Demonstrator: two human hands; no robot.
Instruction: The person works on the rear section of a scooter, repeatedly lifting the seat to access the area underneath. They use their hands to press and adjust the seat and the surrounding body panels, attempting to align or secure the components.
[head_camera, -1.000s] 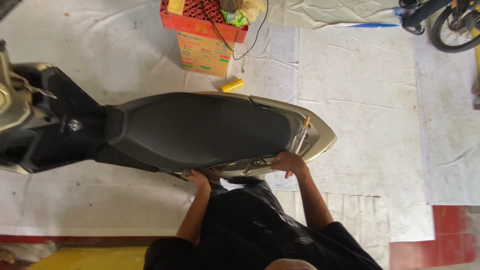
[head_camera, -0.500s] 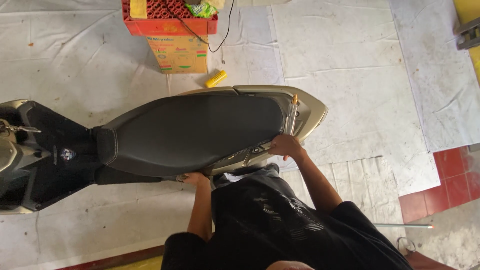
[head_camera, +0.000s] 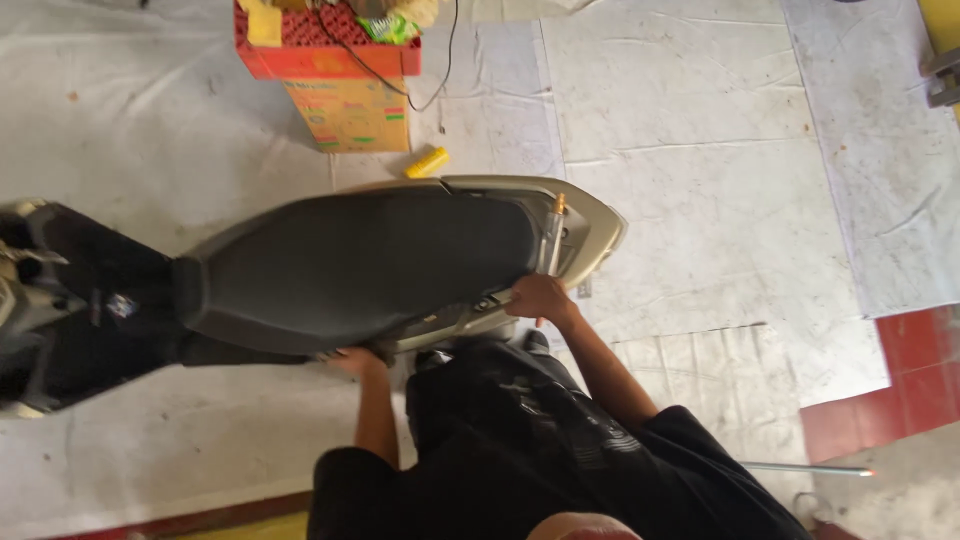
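The scooter (head_camera: 330, 270) stands side-on across the pale floor sheets (head_camera: 700, 200), its black seat (head_camera: 360, 265) running left to right. The right hand (head_camera: 540, 297) has its fingers closed on the near edge of the beige tail panel (head_camera: 590, 235); the left hand (head_camera: 355, 360) sits under the seat's near edge, its fingers hidden, so their state cannot be told. With both hands low on one side, a hard pull could tip the scooter toward the person, or a finger could get pinched under the seat rim. Beyond the scooter, a red crate (head_camera: 325, 45) rests on a tan printed carton (head_camera: 348, 115); a small yellow package (head_camera: 427, 162) lies on the floor to the right of the carton.
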